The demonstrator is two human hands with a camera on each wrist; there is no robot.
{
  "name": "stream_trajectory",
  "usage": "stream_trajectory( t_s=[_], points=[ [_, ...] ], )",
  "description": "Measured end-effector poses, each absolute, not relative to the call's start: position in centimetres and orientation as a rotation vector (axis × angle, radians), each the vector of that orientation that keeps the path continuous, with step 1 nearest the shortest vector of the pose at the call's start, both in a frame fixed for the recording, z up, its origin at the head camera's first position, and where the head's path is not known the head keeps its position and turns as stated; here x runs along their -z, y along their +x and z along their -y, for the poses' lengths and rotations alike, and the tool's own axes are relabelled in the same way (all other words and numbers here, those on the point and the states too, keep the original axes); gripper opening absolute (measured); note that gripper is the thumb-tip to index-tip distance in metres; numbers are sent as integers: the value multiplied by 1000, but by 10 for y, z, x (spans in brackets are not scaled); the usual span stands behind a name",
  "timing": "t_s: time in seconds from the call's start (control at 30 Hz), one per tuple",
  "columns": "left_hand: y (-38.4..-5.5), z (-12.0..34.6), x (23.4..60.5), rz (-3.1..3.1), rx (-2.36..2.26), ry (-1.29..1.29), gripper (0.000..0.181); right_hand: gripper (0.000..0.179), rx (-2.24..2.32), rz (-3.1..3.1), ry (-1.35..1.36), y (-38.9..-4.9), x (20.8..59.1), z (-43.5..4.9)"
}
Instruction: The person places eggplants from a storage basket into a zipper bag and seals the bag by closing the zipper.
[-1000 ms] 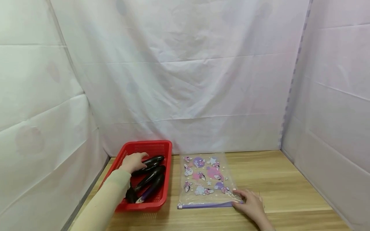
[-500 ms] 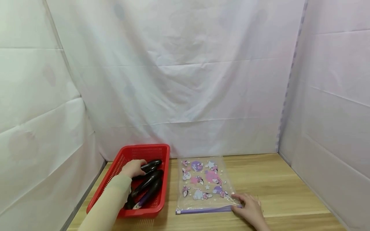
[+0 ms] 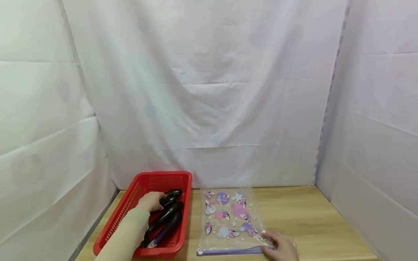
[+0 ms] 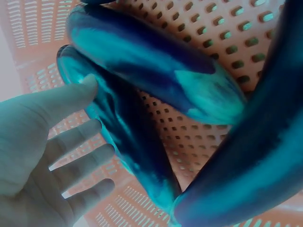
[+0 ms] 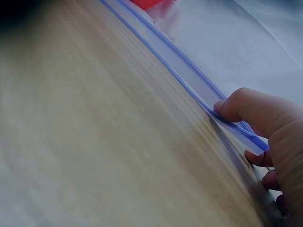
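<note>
In the head view, my left hand (image 3: 151, 201) is inside a red plastic basket (image 3: 187, 221), at several dark purple eggplants (image 3: 168, 214). The left wrist view has that hand (image 4: 52, 142) with fingers mostly straight beside an eggplant (image 4: 128, 123); one fingertip touches its skin, and no grip around it shows. A clear zip bag (image 3: 233, 239) printed with pink and purple figures lies flat to the basket's right. At the bag's right corner my right hand (image 3: 282, 248) pinches its purple zip edge (image 5: 189, 90), lifting it slightly in the right wrist view, where the two strips stand apart.
Everything stands on a wood-grain tabletop (image 3: 294, 217). White cloth (image 3: 212, 108) hangs behind and along both sides. The slider (image 3: 200, 252) sits at the bag's left front corner.
The head view has tilted up, so things appear lower. My left hand has come down closer to the eggplants. My right hand keeps its hold on the bag's corner.
</note>
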State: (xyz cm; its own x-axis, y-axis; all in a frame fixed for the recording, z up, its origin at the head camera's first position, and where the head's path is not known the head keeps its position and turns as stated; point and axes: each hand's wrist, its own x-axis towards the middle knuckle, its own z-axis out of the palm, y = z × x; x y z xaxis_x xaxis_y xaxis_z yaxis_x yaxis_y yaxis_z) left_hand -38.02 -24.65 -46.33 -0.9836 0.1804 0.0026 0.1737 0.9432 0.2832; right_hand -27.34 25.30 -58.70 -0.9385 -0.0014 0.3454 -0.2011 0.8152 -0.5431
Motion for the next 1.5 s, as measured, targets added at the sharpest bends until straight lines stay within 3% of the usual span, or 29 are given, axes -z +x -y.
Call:
stream_trajectory(
  t_s=[0.57, 1.5],
  points=[
    [-365, 254, 460, -3103, -340, 286, 45, 44, -938, 2669, 109, -269, 584, -246],
    [-383, 268, 482, -3067, -327, 301, 48, 34, -838, 2549, 155, -272, 585, -242]
  ],
)
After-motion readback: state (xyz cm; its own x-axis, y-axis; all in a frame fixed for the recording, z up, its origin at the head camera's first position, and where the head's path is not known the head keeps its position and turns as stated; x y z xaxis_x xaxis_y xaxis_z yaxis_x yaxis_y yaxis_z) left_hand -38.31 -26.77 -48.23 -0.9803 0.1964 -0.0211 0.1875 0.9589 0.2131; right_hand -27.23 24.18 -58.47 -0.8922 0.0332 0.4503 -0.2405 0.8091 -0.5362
